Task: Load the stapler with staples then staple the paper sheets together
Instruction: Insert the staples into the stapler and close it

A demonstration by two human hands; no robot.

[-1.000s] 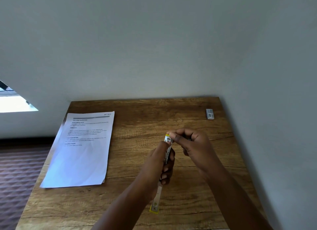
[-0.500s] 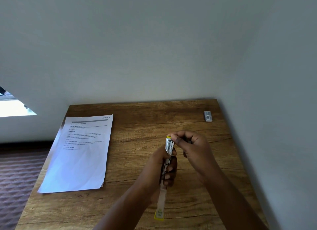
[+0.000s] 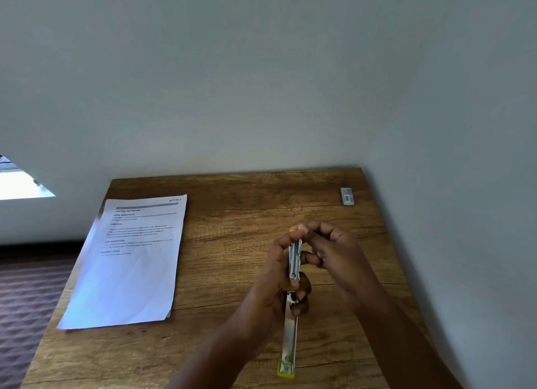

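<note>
A silver stapler with yellow ends (image 3: 290, 339) is swung open over the wooden table (image 3: 232, 272). My left hand (image 3: 276, 275) grips its middle, with the metal staple channel (image 3: 295, 260) pointing away from me. My right hand (image 3: 328, 252) pinches the far tip of that channel; whether it holds staples I cannot tell. The printed paper sheets (image 3: 130, 260) lie flat at the table's left side. A small grey staple box (image 3: 347, 196) sits at the far right corner.
A pale wall (image 3: 261, 83) runs behind and along the right of the table. Dark patterned floor (image 3: 26, 301) shows past the table's left edge, where the paper's corner overhangs.
The stapler's open arm has dropped lower toward me and now points straight down the table. Both hands stay together at the channel, shifted slightly.
</note>
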